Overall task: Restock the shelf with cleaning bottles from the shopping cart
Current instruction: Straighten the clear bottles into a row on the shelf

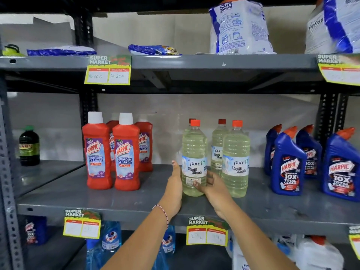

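A clear liquid bleach bottle [194,152] with an orange cap stands upright near the front of the grey middle shelf [136,199]. My left hand [174,184] lies flat against its left side, fingers straight. My right hand [211,185] wraps its lower right side, fingers curled onto the label. Three more bleach bottles [236,158] stand to its right and behind. The shopping cart is out of view.
Several red Harpic bathroom cleaner bottles [126,152] stand to the left, blue Harpic bottles [288,162] to the right, a dark bottle [29,146] far left. Detergent bags [239,26] fill the top shelf. Blue Colin bottles [111,238] sit below. Yellow price tags [207,231] hang on shelf edges.
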`<state>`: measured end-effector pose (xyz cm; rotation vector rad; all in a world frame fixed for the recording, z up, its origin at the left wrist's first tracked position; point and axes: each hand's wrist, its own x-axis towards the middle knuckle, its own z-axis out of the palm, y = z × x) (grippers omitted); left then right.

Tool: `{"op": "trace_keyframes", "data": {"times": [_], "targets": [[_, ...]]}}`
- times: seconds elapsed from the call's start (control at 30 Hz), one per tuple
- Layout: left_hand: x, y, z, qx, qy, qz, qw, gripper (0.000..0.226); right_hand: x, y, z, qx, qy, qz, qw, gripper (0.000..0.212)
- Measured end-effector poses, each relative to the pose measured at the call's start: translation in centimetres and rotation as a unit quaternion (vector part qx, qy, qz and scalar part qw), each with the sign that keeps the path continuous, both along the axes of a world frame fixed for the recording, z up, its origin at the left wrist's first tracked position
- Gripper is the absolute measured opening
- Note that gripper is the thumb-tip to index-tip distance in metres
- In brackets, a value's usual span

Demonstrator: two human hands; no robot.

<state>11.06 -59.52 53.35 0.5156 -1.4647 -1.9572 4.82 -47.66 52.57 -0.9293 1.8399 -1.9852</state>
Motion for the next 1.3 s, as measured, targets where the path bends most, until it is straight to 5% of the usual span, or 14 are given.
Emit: {"op": "trace_keyframes", "data": {"times": [0.17, 0.3, 0.43, 0.57, 0.63, 0.7, 0.83, 0.97, 1.17, 1.3], "targets": [[1.8, 1.8, 0.3, -0.104, -0.015, 0.027, 0.994, 0.066, 0.2, 0.4, 0.6, 0.026, 0.006, 0.022, 0.999, 0.061], [4.7, 5.6, 0.8, -0.219, 0.094, 0.151, 0.959, 0.018, 0.7, 4.9, 2.4, 0.101, 0.046, 0.017, 0.994, 0.035], [4.6, 8.7, 1.1, -0.330, 0.143, 0.144, 0.922, 0.022, -2.2, 10.5, 3.3, -0.083, 0.043, -0.175, 0.980, 0.014], [0.4, 12.1, 2.3, -0.252, 0.033, 0.022, 0.967, 0.023, -6.7, 12.1, 3.0, -0.108, -0.048, -0.163, 0.980, 0.025], [-2.5, 12.5, 2.4, -0.173, -0.012, -0.031, 0.984, 0.061, -7.5, 11.9, 2.4, -0.046, -0.052, -0.093, 0.993, 0.033], [-5.4, 11.6, 1.8, -0.101, -0.016, -0.041, 0.994, 0.096, -7.2, 11.6, 2.1, 0.002, -0.009, -0.043, 0.999, 0.027], [-6.7, 11.5, 1.5, -0.093, -0.009, -0.035, 0.995, 0.095, -7.5, 12.0, 1.9, 0.028, 0.038, -0.010, 0.999, 0.019], [-7.4, 10.8, -0.1, -0.076, 0.011, -0.022, 0.997, 0.121, -8.1, 12.1, 1.4, 0.044, 0.056, 0.025, 0.997, 0.037], [-4.8, 12.5, 1.5, -0.079, 0.003, -0.021, 0.997, 0.088, -8.1, 11.9, 1.5, 0.049, 0.067, 0.043, 0.996, 0.039], [-3.3, 14.4, 2.4, -0.111, -0.041, -0.004, 0.993, 0.086, -8.0, 11.8, 1.3, 0.039, 0.072, 0.033, 0.996, 0.041]]}}
